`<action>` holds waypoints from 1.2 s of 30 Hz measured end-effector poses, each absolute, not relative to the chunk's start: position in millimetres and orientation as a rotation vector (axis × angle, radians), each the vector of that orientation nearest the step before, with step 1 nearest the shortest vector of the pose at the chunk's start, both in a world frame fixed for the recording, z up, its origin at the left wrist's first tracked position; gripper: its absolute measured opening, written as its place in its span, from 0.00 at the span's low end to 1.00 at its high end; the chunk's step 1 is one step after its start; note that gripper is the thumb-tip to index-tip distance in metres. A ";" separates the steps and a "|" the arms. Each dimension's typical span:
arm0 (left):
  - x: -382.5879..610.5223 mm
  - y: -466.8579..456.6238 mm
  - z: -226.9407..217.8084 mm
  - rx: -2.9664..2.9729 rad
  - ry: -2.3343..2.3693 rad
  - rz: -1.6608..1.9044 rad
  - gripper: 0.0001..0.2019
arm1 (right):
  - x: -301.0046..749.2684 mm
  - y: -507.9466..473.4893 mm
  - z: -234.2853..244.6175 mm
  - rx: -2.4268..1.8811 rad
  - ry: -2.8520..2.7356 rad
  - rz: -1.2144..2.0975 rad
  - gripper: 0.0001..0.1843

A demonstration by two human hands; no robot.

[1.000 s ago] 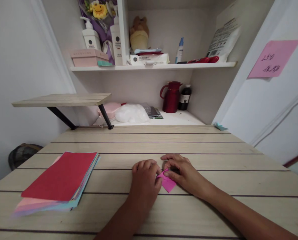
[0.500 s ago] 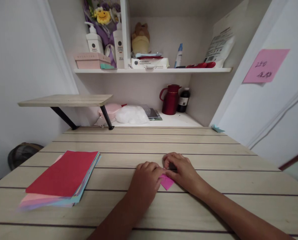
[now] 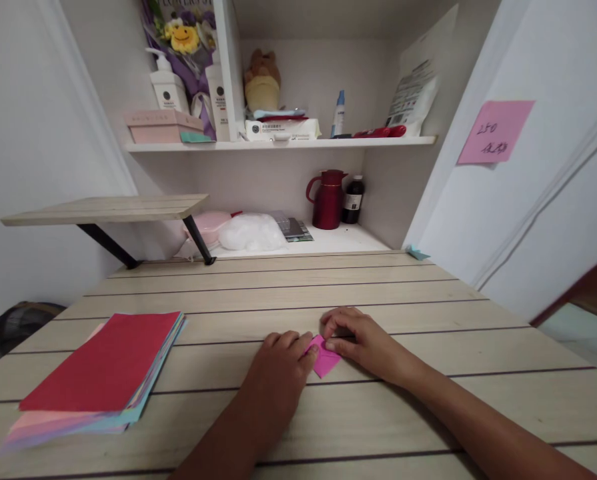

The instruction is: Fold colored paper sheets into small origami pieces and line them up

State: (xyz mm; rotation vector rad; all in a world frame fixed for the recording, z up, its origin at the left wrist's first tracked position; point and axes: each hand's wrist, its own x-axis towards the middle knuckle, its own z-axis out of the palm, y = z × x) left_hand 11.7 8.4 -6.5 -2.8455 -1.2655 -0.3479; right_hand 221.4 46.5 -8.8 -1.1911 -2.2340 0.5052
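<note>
A small folded piece of bright pink paper [image 3: 327, 364] lies on the wooden tabletop, one corner toward me. My left hand [image 3: 280, 368] holds its left side, with the thumb lying on the paper and the fingers curled at the edge. From the other side, my right hand [image 3: 362, 341] pinches the paper's right edge between thumb and curled index finger. Crease lines show faintly on the paper between the two thumbs. The fingertips cover part of its upper and side edges.
A stack of coloured paper [image 3: 103, 363], red on top, lies at the left. Behind it stands a small raised shelf [image 3: 108, 208] on black legs. At the back are a dark red jug [image 3: 328, 203], a dark bottle [image 3: 353, 200] and a white fluffy bundle [image 3: 252, 232].
The view has turned slightly. My hands have drawn a little apart, the left thumb shifting on the pink paper, so more of its upper part now shows.
</note>
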 end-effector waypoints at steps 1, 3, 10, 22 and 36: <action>11.7 8.3 -5.7 -2.851 -1.280 -0.355 0.18 | 222.5 46.7 -8.2 -1.202 -2.250 0.492 0.02; 11.1 9.0 -5.1 -2.861 -1.311 -0.366 0.19 | 224.1 47.5 -8.1 -1.240 -2.296 0.441 0.05; 5.1 15.7 -4.6 -2.885 -1.441 -0.447 0.23 | 226.5 46.3 -6.6 -1.336 -2.383 0.375 0.25; 15.0 19.2 -8.7 -2.698 -1.818 -0.814 0.08 | 218.5 41.0 -1.3 -1.170 -2.419 0.524 0.23; 20.7 19.7 -18.0 -2.699 -1.784 -0.832 0.09 | 201.6 43.9 -10.6 -1.248 -2.265 0.541 0.10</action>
